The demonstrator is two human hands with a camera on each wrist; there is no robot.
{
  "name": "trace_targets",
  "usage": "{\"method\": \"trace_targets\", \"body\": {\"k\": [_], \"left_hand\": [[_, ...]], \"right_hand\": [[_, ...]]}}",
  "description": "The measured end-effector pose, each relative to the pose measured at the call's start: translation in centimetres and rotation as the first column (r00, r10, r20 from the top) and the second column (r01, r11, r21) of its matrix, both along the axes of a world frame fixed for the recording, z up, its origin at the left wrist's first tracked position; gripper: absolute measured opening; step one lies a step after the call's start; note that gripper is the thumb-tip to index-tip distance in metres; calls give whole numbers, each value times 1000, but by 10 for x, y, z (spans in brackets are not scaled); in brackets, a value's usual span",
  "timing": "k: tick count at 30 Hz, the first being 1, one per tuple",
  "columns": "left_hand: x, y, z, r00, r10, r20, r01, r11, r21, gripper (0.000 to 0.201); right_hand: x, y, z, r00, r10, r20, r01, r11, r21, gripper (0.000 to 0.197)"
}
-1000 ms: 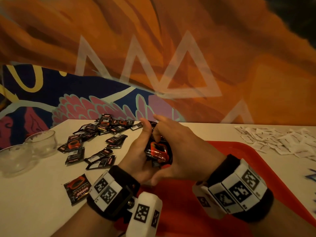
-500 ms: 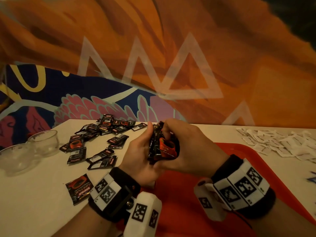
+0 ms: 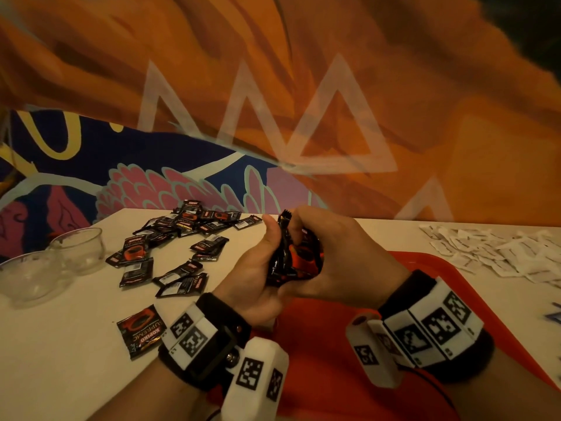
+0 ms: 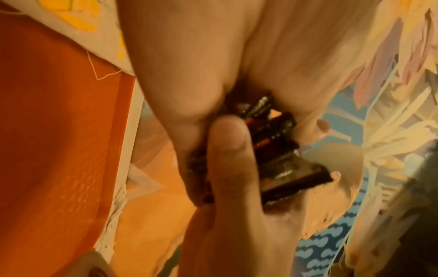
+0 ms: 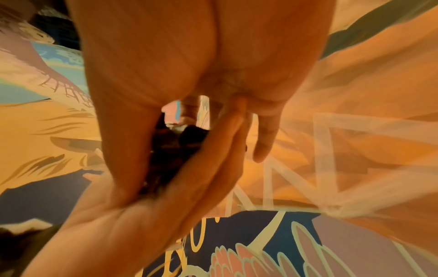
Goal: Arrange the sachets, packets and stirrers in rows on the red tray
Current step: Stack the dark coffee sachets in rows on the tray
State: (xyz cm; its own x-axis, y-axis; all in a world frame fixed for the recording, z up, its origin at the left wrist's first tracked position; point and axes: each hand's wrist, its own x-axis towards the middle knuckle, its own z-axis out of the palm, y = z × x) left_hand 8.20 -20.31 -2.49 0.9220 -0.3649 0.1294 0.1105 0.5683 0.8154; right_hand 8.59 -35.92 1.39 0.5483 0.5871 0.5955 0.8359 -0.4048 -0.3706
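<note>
Both hands clasp a stack of black-and-red coffee sachets [image 3: 293, 259] above the far left corner of the red tray [image 3: 340, 354]. My left hand [image 3: 258, 268] grips the stack from the left, thumb up along its side. My right hand [image 3: 337, 253] curls over it from the right. In the left wrist view the stack of black-and-red coffee sachets [image 4: 282, 155] fans out between the left thumb and the right hand. The right wrist view shows only a dark part of the stack of coffee sachets [image 5: 170, 155] between the fingers. More black sachets [image 3: 179, 238] lie scattered on the white table.
Two clear glass bowls [image 3: 51, 262] stand at the table's left edge. One black sachet [image 3: 141, 329] lies near my left wrist. A heap of white packets [image 3: 498, 250] spreads at the right, beyond the tray. A painted wall runs right behind the table.
The stack has turned from lying flat between my hands to standing more on edge, and both hands have closed tighter round it, the right one lifting slightly.
</note>
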Motion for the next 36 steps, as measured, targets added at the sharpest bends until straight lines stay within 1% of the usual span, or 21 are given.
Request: {"method": "trace_targets", "body": {"k": [2,4,7,8,11,12,15,16,18,20,23,25,27,29,30,31,32,33,34,36], "left_hand": [[1,-2,-1,999,27,20,-27,1000,12,58],[0,-4,-1,999,32,-1,-32,999,4,60],[0,-4,1,999,-9,-47,7,1000,-25,66],[0,-3,2,999,1,-45,-2,1000,-19,66],[0,-5,3,999,48,-5,-48,999,20,61],[0,-5,3,999,44,-4,-44,999,22,62],[-3,-3,6,998,-38,-52,37,999,-20,69],[-4,-1,6,997,-50,-59,48,998,-31,68],[-5,-1,7,998,-25,-55,24,1000,-14,60],[-6,-2,5,999,16,-52,-16,1000,12,53],[-5,-1,3,998,23,-57,-23,1000,6,44],[-5,-2,3,999,28,-40,-28,999,16,29],[-3,-3,2,998,52,-24,-50,997,61,21],[-1,-3,2,995,99,13,-100,986,135,19],[1,-1,3,991,131,36,-135,978,161,20],[2,2,4,986,157,57,-165,969,182,23],[3,5,5,980,181,79,-193,961,198,25],[4,8,6,973,206,101,-224,951,214,29],[5,10,7,965,234,121,-256,938,232,36],[7,12,6,952,277,132,-302,917,260,48]], "right_hand": [[-1,1,0,1000,-13,9,13,1000,-14,62],[0,2,-1,999,-27,19,28,999,-24,63],[0,2,-3,997,-44,65,47,998,-47,53],[0,3,-4,997,-42,65,46,997,-56,52],[0,6,-5,999,-33,35,36,996,-77,58],[1,6,-5,999,-40,28,42,996,-75,58],[5,3,-6,996,-74,57,79,993,-90,55],[5,3,-7,995,-80,62,87,991,-104,56],[5,4,-9,994,-82,68,91,986,-138,59],[5,6,-10,993,-91,73,101,982,-157,59],[5,6,-10,990,-126,71,136,976,-171,58],[6,6,-11,990,-136,21,138,977,-160,59],[8,6,-14,993,-111,-49,103,985,-142,66],[9,5,-16,987,-72,-146,57,993,-108,81],[9,3,-16,976,-57,-211,46,997,-57,90],[8,2,-16,957,-55,-284,63,998,17,96],[9,1,-16,933,-72,-352,112,989,94,97],[9,1,-16,909,-99,-404,177,971,161,91],[11,0,-16,889,-124,-441,237,948,212,81],[18,-1,-20,865,-137,-482,294,918,268,48]]}}
